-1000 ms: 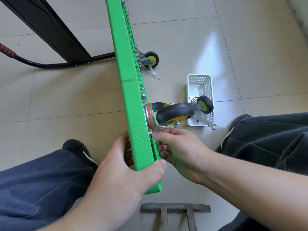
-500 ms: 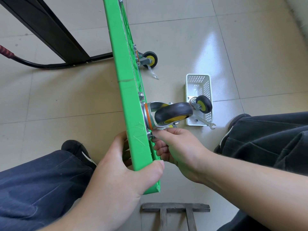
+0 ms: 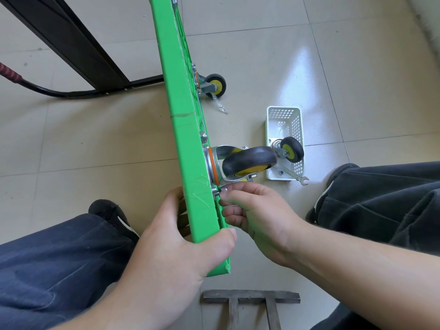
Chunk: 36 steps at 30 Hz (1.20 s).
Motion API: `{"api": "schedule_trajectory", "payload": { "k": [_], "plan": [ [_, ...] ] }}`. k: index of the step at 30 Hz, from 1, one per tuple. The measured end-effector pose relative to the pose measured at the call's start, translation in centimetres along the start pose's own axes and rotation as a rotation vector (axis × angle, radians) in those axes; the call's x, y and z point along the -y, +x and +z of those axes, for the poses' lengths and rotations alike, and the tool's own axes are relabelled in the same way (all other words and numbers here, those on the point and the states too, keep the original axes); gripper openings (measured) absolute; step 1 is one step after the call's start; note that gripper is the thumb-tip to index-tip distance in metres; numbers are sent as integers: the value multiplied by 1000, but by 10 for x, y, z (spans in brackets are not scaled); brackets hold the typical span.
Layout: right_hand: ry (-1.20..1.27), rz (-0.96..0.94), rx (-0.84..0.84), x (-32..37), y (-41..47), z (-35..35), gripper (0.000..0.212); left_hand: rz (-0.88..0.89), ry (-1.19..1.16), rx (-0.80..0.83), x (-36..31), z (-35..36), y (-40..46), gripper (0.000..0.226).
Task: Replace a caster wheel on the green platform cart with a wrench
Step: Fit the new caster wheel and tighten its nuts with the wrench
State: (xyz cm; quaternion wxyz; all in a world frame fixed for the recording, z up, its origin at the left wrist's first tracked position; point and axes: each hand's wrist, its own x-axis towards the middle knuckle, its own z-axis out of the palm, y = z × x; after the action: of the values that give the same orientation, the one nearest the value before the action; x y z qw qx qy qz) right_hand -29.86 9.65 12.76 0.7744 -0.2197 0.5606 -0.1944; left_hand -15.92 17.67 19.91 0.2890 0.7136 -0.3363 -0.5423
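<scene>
While the cart (image 3: 183, 144) stands on edge on the tiled floor (image 3: 95, 144), the left hand (image 3: 176, 248) grips its near corner, thumb hooked over the edge and fingers behind the deck. The right hand (image 3: 252, 210) pinches a small nut (image 3: 223, 189) between thumb and forefinger at the caster (image 3: 247, 163) plate, just below the wheel. A basket (image 3: 297, 122) near the caster holds a spare caster (image 3: 291, 148) and the wrench (image 3: 294, 175), whose jaw end pokes over the rim.
</scene>
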Motion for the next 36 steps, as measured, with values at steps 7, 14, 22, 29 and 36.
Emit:
{"api": "schedule_trajectory", "payload": {
  "k": [7, 14, 22, 29, 36],
  "plan": [
    [-89, -67, -8, -4, -1, -3, 12, 1, 6, 2, 0, 1, 0, 52],
    [-278, -64, -34, -6, -6, -4, 17, -1, -15, 16, 0, 2, 0, 47],
    [-360, -103, 12, -3, -10, -2, 11, 6, -17, 15, 3, 2, 1, 49],
    [-399, -148, -32, 1, -11, -4, 4, -4, -30, 27, 1, 2, 1, 51],
    [-202, -128, -72, 0, -4, -7, 3, 3, 11, 14, 1, -1, 1, 61]
  ]
}}
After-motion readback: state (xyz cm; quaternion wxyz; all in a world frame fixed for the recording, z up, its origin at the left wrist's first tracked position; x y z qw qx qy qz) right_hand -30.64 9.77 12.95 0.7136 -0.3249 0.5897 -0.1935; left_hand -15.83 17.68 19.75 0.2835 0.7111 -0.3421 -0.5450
